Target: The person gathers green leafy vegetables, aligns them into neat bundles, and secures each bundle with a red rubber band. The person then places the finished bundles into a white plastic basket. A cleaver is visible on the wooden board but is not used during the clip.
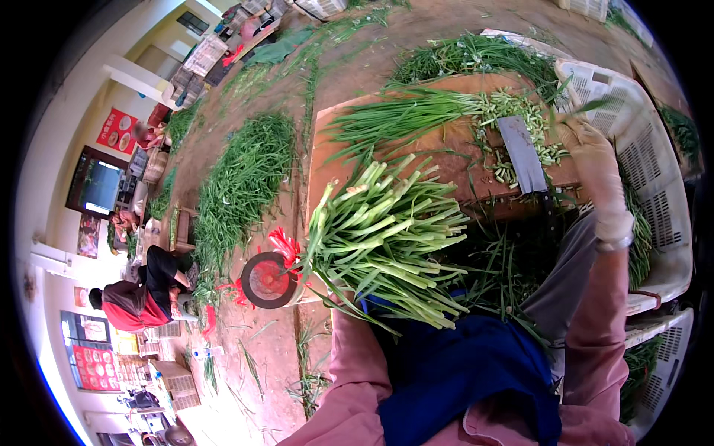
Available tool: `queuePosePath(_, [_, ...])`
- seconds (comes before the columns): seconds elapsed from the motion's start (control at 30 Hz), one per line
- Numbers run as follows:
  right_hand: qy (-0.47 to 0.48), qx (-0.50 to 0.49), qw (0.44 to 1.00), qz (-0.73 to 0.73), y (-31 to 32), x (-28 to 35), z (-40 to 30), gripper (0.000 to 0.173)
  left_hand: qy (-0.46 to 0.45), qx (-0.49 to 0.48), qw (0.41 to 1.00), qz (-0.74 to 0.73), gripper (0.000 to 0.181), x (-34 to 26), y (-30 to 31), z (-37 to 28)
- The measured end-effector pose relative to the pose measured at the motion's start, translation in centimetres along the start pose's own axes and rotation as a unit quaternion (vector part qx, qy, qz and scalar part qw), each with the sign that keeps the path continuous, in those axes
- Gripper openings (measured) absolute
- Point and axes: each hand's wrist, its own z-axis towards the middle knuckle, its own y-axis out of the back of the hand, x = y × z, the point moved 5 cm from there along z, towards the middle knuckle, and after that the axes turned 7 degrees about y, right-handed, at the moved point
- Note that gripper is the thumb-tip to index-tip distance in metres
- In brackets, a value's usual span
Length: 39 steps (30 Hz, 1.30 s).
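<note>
A big bunch of long green stalks with pale cut ends [390, 234] lies over my left forearm side; my left hand [337, 295] is mostly hidden beneath it. My right hand [585, 145], in a pale glove, is raised over the right end of the wooden board [329, 161], blurred, with a few green leaves by its fingers; its grip is unclear. A wide metal blade [521, 153] stands at the board's near right part, left of that hand. Chopped stalk ends [505, 106] lie around the blade. Another bunch of green stalks [390, 117] rests across the board.
White plastic crates [641, 139] stand on the right, with greens inside. A heap of greens [245, 167] covers floor left of the board. A round container with red strings [269, 280] is beside the bunch. A person in red and black [134, 304] bends over farther left.
</note>
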Motion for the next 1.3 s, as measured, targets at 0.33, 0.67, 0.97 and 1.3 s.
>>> queuePosePath(0.33, [0.222,0.032,0.974,0.026,-12.6,9.4,-0.4,0.028,0.001,-0.009,1.0,0.017,0.046,-0.4,0.0,0.1])
queuePosePath(0.67, [0.021,-0.131,0.972,0.196,-9.3,5.6,-0.1,0.009,-0.007,-0.01,1.0,0.002,0.043,-1.1,1.7,0.6])
queuePosePath(0.97, [0.071,0.228,0.967,0.085,-16.3,10.0,1.4,0.035,0.005,-0.002,1.0,-0.005,0.04,0.3,0.3,0.2])
queuePosePath(1.3, [0.053,0.059,0.96,0.268,-16.5,9.4,-4.5,0.027,-0.017,-0.018,1.0,0.009,0.038,-1.3,1.3,-0.8])
